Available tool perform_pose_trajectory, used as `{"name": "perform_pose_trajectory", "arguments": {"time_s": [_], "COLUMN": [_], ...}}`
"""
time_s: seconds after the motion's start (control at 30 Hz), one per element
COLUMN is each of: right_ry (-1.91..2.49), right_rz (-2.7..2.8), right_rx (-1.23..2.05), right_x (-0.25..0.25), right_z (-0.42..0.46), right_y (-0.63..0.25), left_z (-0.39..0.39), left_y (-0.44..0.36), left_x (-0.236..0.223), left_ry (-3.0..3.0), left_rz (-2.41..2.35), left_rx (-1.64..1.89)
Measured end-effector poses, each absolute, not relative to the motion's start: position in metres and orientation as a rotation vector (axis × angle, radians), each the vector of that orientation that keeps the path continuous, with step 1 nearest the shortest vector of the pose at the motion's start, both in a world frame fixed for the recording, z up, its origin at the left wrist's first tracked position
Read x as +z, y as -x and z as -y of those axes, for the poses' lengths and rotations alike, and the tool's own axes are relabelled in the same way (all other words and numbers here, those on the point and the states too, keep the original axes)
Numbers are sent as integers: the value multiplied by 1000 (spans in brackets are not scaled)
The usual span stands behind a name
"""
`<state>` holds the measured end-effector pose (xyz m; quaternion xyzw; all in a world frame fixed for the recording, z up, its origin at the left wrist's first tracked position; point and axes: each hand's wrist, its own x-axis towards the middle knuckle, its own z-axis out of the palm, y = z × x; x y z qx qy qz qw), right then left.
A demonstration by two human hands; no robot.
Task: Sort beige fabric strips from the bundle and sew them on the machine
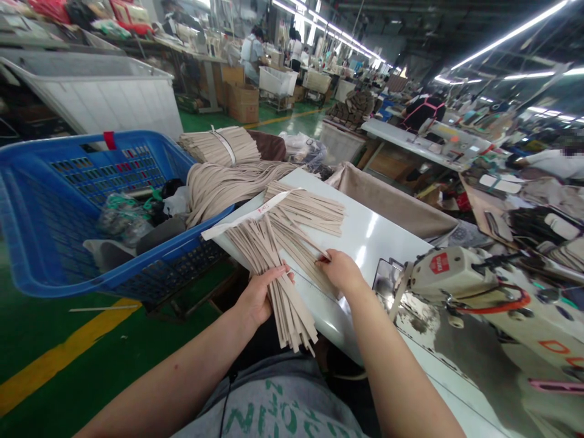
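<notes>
My left hand (263, 293) is closed round a bundle of flat beige strips (292, 307), whose ends fan out toward my lap. On the white sewing table (360, 219), my right hand (340, 271) pinches the end of a beige strip (303, 234) that runs back toward the pile. More strips (314, 210) lie on the tabletop behind my hands. A white paper band (255, 213) with red writing lies across the strips. My right fingertips are partly hidden, so I cannot tell whether they pinch one strip or more.
A sewing machine (456, 277) stands on the right of the table. To the left is a blue basket (59, 280) with plastic bags inside and long beige strips (228, 182) over its edge. A fabric-lined bin (396, 207) stands beyond the table. People work farther back.
</notes>
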<state>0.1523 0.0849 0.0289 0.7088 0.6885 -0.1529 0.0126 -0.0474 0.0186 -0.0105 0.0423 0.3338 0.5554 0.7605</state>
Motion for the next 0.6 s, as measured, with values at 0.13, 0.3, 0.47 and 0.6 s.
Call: {"name": "perform_pose_trajectory", "arguments": {"time_s": [0.13, 0.3, 0.47, 0.6], "right_ry": [-2153, -2007, -2052, -2098], "right_rz": [-2203, -2277, -2211, -2226], "right_rx": [-387, -146, -165, -257], "right_x": [28, 33, 48, 54], "right_z": [-79, -72, -79, -80], "right_y": [-145, -138, -149, -157], "left_z": [-19, -18, -18, -18], "left_y": [47, 48, 48, 48], "left_x": [-10, -12, -13, -13], "left_ry": [-102, -117, -113, -90], "left_rz": [-726, -723, -725, -749], "left_rx": [1210, 1208, 1214, 1205]}}
